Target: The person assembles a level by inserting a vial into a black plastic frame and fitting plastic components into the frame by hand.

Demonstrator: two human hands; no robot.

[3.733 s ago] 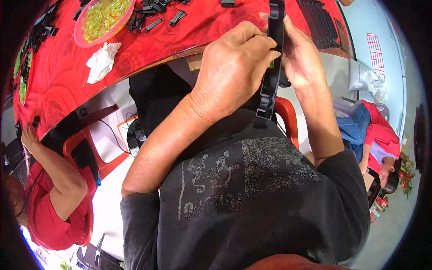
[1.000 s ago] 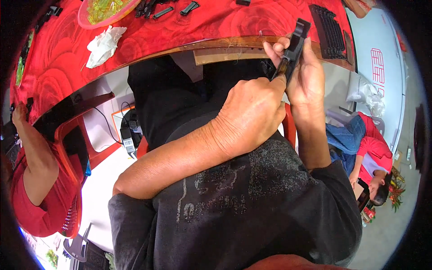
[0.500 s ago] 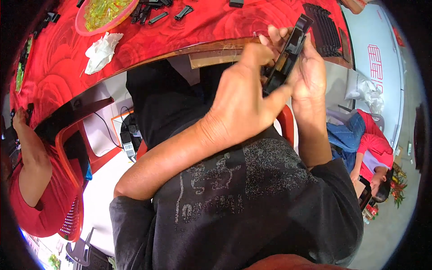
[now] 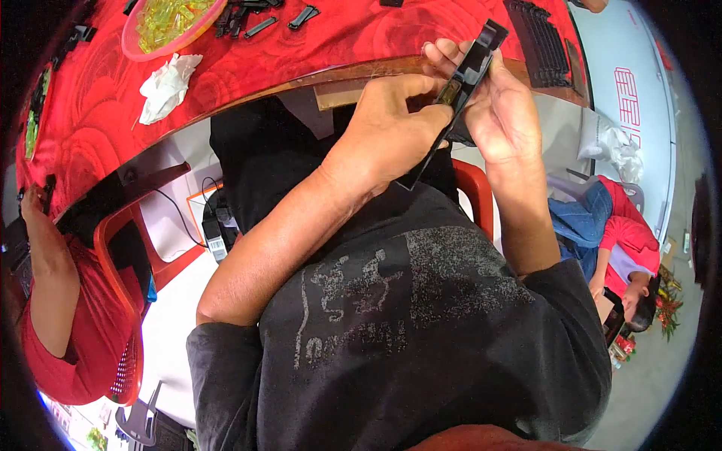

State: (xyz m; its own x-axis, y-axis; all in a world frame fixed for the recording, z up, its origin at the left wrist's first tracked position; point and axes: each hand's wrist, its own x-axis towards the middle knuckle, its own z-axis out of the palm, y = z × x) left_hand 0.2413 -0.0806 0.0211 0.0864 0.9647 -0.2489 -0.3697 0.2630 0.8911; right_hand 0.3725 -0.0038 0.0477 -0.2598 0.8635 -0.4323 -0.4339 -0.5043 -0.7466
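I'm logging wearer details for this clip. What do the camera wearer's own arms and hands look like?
The left hand and right hand are bare, with no gloves, and no watch or bracelet shows. The left sleeve and right sleeve are short, loose and faded black, ending near the elbows, with no print visible on them.

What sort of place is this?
Perhaps a small handwork workshop: the left hand and right hand hold a long black part by a red-covered table, bearing a pink bowl of yellow pieces.
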